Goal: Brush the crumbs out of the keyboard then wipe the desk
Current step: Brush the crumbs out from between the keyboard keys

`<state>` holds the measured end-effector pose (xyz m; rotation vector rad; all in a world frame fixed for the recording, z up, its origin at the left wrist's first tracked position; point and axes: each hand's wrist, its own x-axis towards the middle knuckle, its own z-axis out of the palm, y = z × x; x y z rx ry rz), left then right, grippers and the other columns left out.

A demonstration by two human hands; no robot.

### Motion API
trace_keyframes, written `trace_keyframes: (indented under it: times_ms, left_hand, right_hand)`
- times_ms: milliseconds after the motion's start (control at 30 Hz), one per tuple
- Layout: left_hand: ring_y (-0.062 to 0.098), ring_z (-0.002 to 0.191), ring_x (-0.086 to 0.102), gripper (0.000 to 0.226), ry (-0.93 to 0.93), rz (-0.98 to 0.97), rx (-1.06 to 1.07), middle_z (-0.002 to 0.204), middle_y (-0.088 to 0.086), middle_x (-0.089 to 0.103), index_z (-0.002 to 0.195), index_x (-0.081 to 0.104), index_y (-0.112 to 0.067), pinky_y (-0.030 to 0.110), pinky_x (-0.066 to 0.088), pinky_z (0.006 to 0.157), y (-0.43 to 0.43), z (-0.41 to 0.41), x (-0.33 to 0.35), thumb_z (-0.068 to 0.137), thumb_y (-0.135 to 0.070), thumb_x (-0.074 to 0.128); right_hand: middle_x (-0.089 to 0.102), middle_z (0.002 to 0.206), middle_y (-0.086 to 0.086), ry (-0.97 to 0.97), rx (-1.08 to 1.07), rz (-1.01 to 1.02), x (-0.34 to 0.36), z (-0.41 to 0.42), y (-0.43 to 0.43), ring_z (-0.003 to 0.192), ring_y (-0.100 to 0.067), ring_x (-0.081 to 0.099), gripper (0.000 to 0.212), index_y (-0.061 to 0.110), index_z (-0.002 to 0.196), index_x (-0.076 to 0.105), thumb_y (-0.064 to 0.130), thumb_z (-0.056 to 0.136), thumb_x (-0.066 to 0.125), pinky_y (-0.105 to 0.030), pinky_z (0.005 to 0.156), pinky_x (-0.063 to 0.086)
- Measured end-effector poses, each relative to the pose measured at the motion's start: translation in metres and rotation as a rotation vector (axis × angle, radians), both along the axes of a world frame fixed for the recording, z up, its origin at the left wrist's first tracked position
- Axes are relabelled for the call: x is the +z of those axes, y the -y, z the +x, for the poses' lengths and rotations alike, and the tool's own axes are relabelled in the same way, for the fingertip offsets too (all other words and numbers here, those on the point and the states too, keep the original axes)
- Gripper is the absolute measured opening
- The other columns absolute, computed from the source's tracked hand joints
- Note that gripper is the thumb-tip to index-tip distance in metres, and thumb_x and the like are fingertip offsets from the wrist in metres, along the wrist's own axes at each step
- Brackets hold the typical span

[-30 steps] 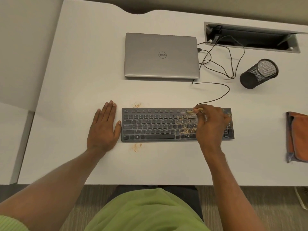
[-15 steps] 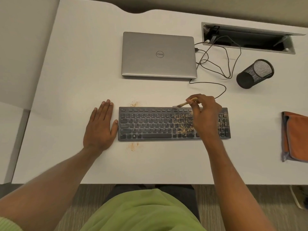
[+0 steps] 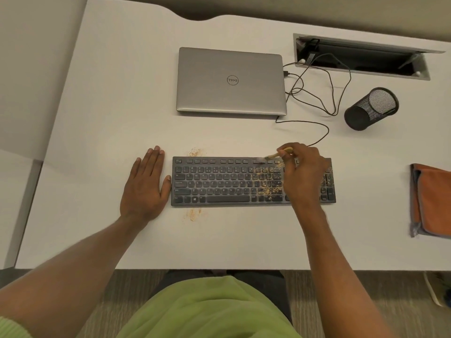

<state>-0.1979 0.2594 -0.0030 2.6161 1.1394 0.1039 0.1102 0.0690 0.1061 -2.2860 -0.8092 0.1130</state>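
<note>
The right hand point(image 3: 302, 174) pinches a small, light wooden-handled brush point(image 3: 274, 155) by its handle, bristles at the top row of the flat dark-grey plastic keyboard point(image 3: 219, 181) on the white desk point(image 3: 97, 118). The left hand point(image 3: 144, 189), fingers straight and together, braces its left edge, since it likely slides easily

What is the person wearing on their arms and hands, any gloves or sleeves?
No gloves: the left hand and right hand are bare, and neither wrist carries a watch or band. Both forearms are uncovered. A lime-green sleeve cuff shows only at the left arm's upper end, matching the green top. No sleeve shows on the right arm.
</note>
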Motion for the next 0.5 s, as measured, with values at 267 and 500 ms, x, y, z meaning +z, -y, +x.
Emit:
trace_keyframes:
  times_ms: [267,500]
  left_hand:
    - [0.014,0.166,0.005,0.07,0.0,0.012,-0.007,0.18,0.002,0.011,0.172,0.013,-0.014,0.043,0.01,0.135,0.0,0.0,-0.001,0.11,-0.043,0.026]
    - [0.015,0.166,0.008,0.07,0.026,0.022,-0.012,0.179,0.003,0.014,0.171,0.016,-0.013,0.044,0.011,0.135,-0.001,0.0,-0.002,0.109,-0.04,0.03]
  right_hand:
    - [0.057,0.085,0.019,0.091,-0.173,0.1,0.006,-0.033,-0.002,0.095,0.011,0.039,0.014,0.022,0.106,0.076,0.029,0.103,0.064,-0.044,0.096,0.032]
    - [0.066,0.08,0.012,0.036,-0.154,0.052,-0.005,-0.038,0.005,0.084,-0.007,0.052,0.019,0.022,0.089,0.074,0.028,0.1,0.06,-0.054,0.103,0.034]
